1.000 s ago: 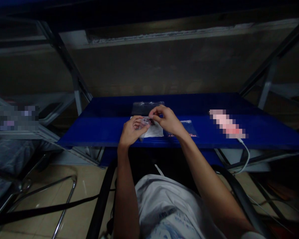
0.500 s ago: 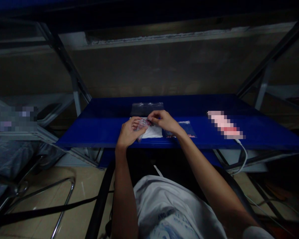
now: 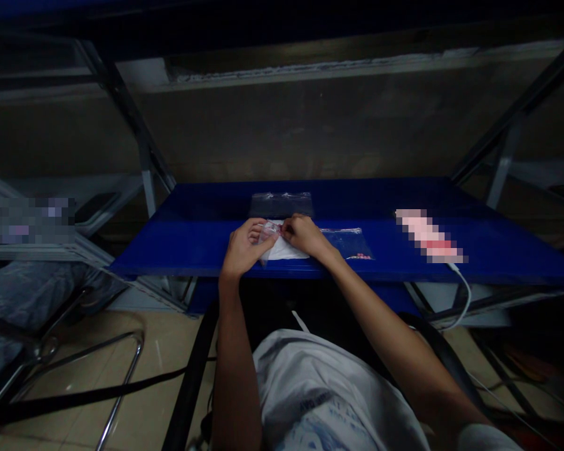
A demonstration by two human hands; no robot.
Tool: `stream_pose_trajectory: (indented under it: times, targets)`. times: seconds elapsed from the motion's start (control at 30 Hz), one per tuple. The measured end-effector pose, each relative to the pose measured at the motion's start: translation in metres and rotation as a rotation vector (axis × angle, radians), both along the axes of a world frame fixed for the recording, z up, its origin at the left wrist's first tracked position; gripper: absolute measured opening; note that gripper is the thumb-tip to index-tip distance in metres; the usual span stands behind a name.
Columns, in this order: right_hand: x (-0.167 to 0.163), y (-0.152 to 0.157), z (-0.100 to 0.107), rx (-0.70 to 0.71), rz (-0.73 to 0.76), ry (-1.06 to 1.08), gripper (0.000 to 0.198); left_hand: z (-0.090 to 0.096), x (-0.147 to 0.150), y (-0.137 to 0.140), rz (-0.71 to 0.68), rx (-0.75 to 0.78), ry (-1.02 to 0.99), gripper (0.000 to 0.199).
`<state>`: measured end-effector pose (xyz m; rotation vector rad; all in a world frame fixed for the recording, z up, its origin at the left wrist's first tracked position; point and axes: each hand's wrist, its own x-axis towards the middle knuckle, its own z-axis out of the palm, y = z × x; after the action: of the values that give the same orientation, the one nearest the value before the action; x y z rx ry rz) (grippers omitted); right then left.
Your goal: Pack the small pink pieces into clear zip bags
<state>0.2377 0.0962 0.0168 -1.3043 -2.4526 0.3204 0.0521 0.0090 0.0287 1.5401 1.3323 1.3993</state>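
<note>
My left hand [image 3: 245, 248] is closed on a small clear plastic bag [image 3: 266, 237], its thumb and fingers gripping the bag's side. My right hand [image 3: 303, 234] is bent over the bag's right edge, fingertips pinched together. What sits between those fingertips is too small and dark to make out. Beneath both hands lies a white sheet [image 3: 289, 248], possibly paper or cloth. To the right of my right hand, a clear zip bag [image 3: 345, 241] lies flat with several small pink beads [image 3: 363, 255] in its lower corner.
Another clear zip bag [image 3: 282, 204] lies behind my hands on the blue table [image 3: 192, 225]. At the right rests a blurred-out pink object [image 3: 427, 235] with a white cable [image 3: 467, 288] hanging over the front edge. Metal frame bars [image 3: 145, 175] rise at both sides.
My right hand has shifted slightly down and closer in, fingers tucked more at the bag. More of the bead bag now shows. My left hand keeps its hold.
</note>
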Motion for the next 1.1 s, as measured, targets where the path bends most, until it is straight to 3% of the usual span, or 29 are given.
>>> stream_pose_trajectory:
  times: [0.23, 0.43, 0.57, 0.83, 0.97, 1.1]
  targets:
    - [0.002, 0.0, 0.005, 0.026, 0.027, 0.08, 0.016, 0.001, 0.001, 0.0, -0.024, -0.017, -0.06, 0.046]
    - [0.008, -0.004, 0.024, -0.125, 0.016, 0.455, 0.011, 0.001, 0.002, 0.0, -0.045, -0.024, -0.07, 0.045]
    - [0.006, -0.015, 0.041, -0.212, 0.153, 0.674, 0.016, 0.003, 0.004, -0.001, -0.06, -0.028, -0.07, 0.043]
    - [0.003, -0.026, 0.061, -0.157, 0.238, 0.545, 0.02, 0.004, 0.006, -0.001, -0.074, -0.025, -0.054, 0.044]
    - [0.01, -0.016, 0.051, -0.177, 0.131, 0.619, 0.02, 0.004, 0.005, -0.002, -0.063, -0.04, -0.046, 0.042]
    - [0.013, -0.008, 0.034, -0.197, 0.02, 0.551, 0.018, 0.004, 0.004, -0.002, -0.064, -0.036, -0.043, 0.042]
